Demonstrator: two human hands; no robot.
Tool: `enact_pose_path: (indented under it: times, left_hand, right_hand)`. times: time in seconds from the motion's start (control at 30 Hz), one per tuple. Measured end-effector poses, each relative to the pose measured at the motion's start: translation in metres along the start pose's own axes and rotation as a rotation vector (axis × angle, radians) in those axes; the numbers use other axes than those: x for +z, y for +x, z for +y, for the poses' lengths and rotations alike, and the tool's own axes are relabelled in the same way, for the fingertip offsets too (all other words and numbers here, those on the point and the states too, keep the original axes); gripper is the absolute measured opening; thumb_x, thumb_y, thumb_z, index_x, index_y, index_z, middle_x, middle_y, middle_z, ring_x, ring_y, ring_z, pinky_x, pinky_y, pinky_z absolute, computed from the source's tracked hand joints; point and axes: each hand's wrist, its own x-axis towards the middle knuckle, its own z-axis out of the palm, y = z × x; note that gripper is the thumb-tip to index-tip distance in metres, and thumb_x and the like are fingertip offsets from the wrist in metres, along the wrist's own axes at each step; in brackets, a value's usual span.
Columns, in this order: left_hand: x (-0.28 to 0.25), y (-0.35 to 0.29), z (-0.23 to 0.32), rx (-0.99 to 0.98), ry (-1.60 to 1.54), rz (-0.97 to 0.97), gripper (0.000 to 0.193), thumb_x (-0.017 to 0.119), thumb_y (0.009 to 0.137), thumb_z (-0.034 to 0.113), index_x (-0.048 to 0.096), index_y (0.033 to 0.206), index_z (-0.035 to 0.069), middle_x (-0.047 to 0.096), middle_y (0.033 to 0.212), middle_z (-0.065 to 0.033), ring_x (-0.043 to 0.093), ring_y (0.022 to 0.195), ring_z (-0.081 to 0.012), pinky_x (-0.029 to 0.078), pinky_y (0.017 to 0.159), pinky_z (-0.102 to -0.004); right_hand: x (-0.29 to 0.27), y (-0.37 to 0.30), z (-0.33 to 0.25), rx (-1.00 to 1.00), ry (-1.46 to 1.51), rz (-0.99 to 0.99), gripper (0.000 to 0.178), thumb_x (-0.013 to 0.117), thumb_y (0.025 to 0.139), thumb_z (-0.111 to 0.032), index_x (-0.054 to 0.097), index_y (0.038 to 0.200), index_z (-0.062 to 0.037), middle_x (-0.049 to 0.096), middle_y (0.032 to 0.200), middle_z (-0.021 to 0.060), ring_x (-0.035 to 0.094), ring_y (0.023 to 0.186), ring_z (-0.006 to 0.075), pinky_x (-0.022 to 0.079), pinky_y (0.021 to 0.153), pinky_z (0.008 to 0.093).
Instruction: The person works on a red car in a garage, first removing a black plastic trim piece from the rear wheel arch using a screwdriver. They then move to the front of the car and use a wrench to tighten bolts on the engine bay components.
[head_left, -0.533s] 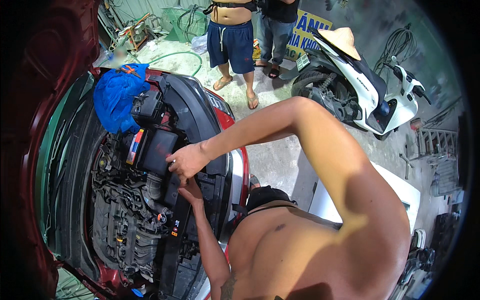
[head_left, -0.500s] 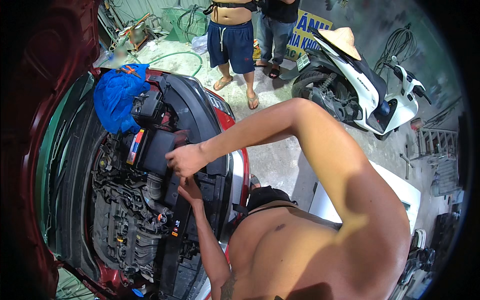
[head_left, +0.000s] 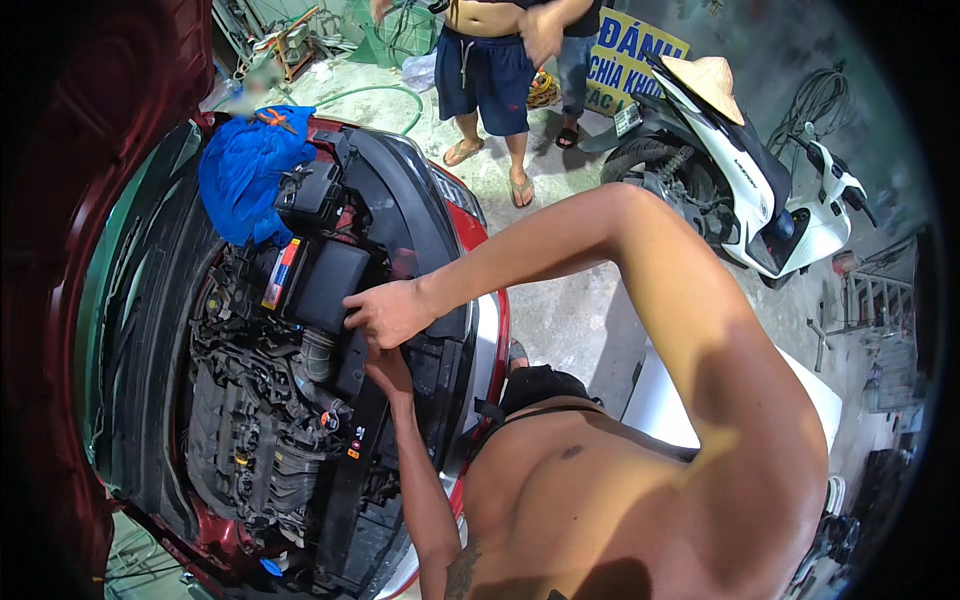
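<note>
My right hand (head_left: 392, 313) has its fingers curled down at the corner of a black box (head_left: 333, 284) in the engine bay of a red car. Just below it is my left hand (head_left: 388, 370), its bent fingers drawn up against the underside of the right hand. Whatever the two hands grip is hidden between them. A bright red, yellow and blue label (head_left: 281, 272) sits along the box's far side. Nearest the hands are a ribbed black hose (head_left: 317, 357) and the black front panel (head_left: 425, 372). The dark engine (head_left: 250, 450) lies to the left.
A blue cloth (head_left: 245, 175) with orange-handled pliers (head_left: 275, 121) lies at the bay's upper end. The raised red hood (head_left: 60, 250) stands at left. Two people stand beyond the car, one in navy shorts (head_left: 483, 85). A white scooter (head_left: 745, 190) stands at upper right.
The view has shifted slightly, moving the scene to the right. My hands remain together beside the black box. The standing person's hands have come into view at the top.
</note>
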Motion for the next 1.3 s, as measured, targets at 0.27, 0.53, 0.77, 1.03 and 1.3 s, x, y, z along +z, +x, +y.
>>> enact_pose_path:
  times: [0.27, 0.53, 0.77, 1.03, 1.3]
  left_hand:
    - [0.0, 0.005, -0.01, -0.032, -0.047, -0.11, 0.023, 0.06, 0.093, 0.015, 0.065, 0.102, -0.006, 0.07, 0.094, -0.018, 0.065, 0.086, -0.0221, 0.048, 0.071, -0.0365]
    - [0.004, 0.005, 0.0, -0.033, -0.035, -0.088, 0.022, 0.061, 0.093, 0.014, 0.063, 0.1, -0.007, 0.068, 0.09, -0.0155, 0.064, 0.085, -0.0208, 0.047, 0.071, -0.0367]
    - [0.005, 0.003, -0.01, 0.004, -0.111, -0.098, 0.021, 0.058, 0.094, 0.014, 0.063, 0.098, -0.006, 0.067, 0.085, -0.0133, 0.063, 0.083, -0.0187, 0.047, 0.074, -0.0367]
    - [0.005, 0.004, -0.005, -0.029, -0.049, -0.182, 0.028, 0.051, 0.098, 0.024, 0.062, 0.101, -0.002, 0.065, 0.092, -0.0239, 0.063, 0.087, -0.0384, 0.045, 0.073, -0.0441]
    - [0.008, 0.004, 0.004, 0.057, -0.001, -0.151, 0.028, 0.053, 0.097, 0.023, 0.061, 0.097, -0.004, 0.064, 0.083, -0.0215, 0.063, 0.078, -0.0292, 0.045, 0.068, -0.0398]
  right_hand:
    - [0.015, 0.008, -0.005, 0.253, 0.314, -0.171, 0.016, 0.069, 0.074, -0.031, 0.07, 0.077, -0.0151, 0.067, 0.074, -0.005, 0.061, 0.096, 0.0176, 0.038, 0.096, 0.0458]
    - [0.015, 0.006, 0.004, 0.095, 0.194, -0.069, 0.011, 0.067, 0.075, -0.025, 0.072, 0.078, -0.0159, 0.067, 0.075, -0.0047, 0.061, 0.1, 0.0189, 0.037, 0.097, 0.0485]
    - [0.01, -0.005, 0.011, -0.01, 0.144, 0.202, 0.025, 0.072, 0.069, -0.038, 0.07, 0.078, -0.0149, 0.067, 0.074, -0.0027, 0.06, 0.095, 0.0193, 0.036, 0.089, 0.0399]
    - [0.008, -0.011, 0.003, 0.11, 0.158, 0.049, 0.026, 0.068, 0.073, -0.04, 0.072, 0.076, -0.015, 0.069, 0.075, -0.0007, 0.059, 0.098, 0.0196, 0.032, 0.092, 0.044]
    - [-0.007, -0.003, 0.0, 0.264, 0.442, -0.403, 0.015, 0.062, 0.083, -0.027, 0.072, 0.079, -0.016, 0.068, 0.09, -0.0033, 0.059, 0.104, 0.0183, 0.027, 0.11, 0.0527]
